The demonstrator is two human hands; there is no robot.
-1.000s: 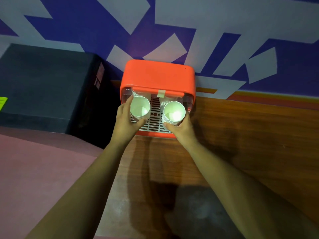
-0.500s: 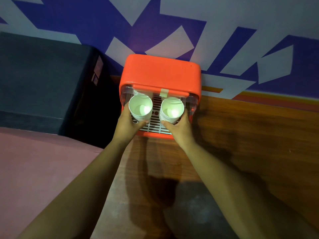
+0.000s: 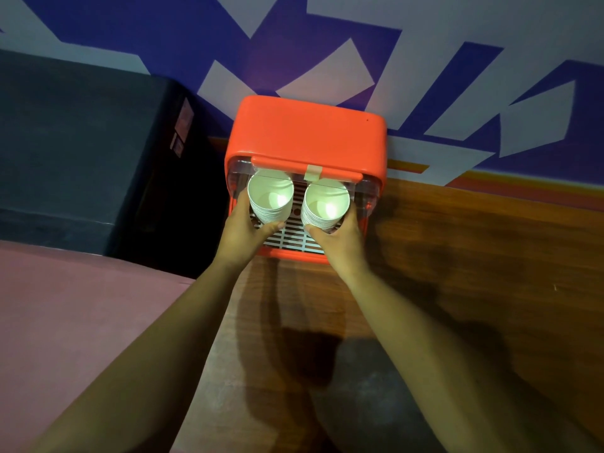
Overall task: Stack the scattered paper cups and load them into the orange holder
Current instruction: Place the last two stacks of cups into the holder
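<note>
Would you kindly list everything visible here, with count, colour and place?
left cup stack: one, white, in the holder's front, left side
right cup stack: one, white, beside it, right side
orange holder: one, orange, on the counter against the wall
grille: one, white, holder's floor under the stacks
counter: one, brown wood, right and centre
black box: one, left of the holder
pink surface: one, lower left
wall: blue and pale grey pattern, behind
left hand: grips the left cup stack
right hand: grips the right cup stack

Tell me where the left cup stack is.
Head view, centre: the left hand grips the left stack over the grille of the orange holder, beside the right stack.
</note>
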